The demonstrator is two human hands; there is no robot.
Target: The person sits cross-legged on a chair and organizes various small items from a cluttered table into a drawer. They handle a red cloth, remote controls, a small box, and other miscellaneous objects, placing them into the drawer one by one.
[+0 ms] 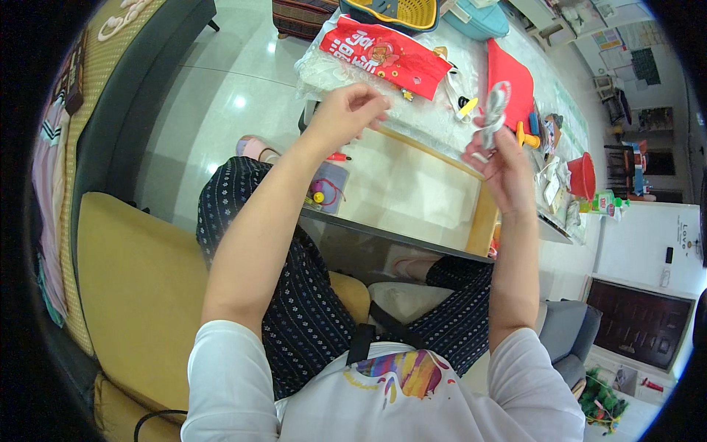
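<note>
My right hand (505, 166) holds up a coiled white cable (494, 113), slightly blurred, above the right part of an open drawer (409, 190). My left hand (351, 113) is raised over the drawer's far left corner, its fingers curled and apart, with nothing visible in them. Inside the drawer, at the left, lie a red pen-like item (338, 157) and a grey-blue flat item (334, 185) with a small yellow and purple thing and a red cord. Beyond the hands, a red printed bag (386, 55) lies on the table covering (326, 74). A yellow-tipped item (467, 109) lies between bag and cable.
A yellow basket (411, 14) and a light blue container (480, 22) stand at the table's far side. A red sheet (511, 83), a yellow-orange tool handle (529, 137) and a red cup (581, 175) are at the right. A yellow seat cushion (138, 243) is at the left.
</note>
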